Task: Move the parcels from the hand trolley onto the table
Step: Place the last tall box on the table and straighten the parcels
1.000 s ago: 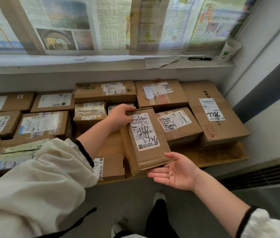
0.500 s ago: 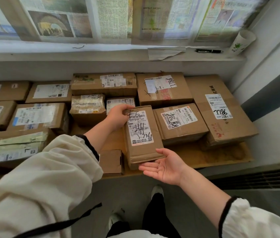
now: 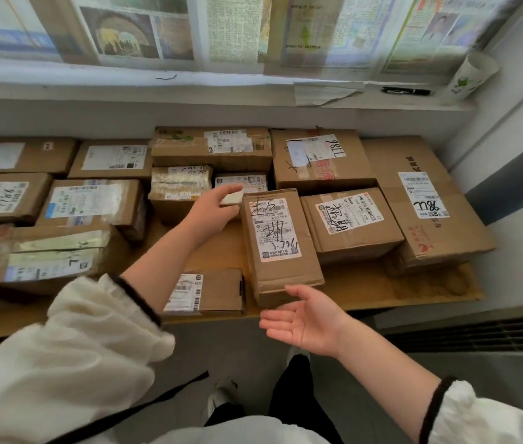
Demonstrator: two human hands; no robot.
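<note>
The tall box could tip off the table, because the left hand and right hand are both open.

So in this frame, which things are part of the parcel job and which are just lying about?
Part of the job:
- upright-labelled parcel just set on the table
- the other cardboard parcels, e.g. the large right one
- left hand, right hand, both open

Just lying about:
- black pen on the sill
- paper cup
- newspapers over the window
</note>
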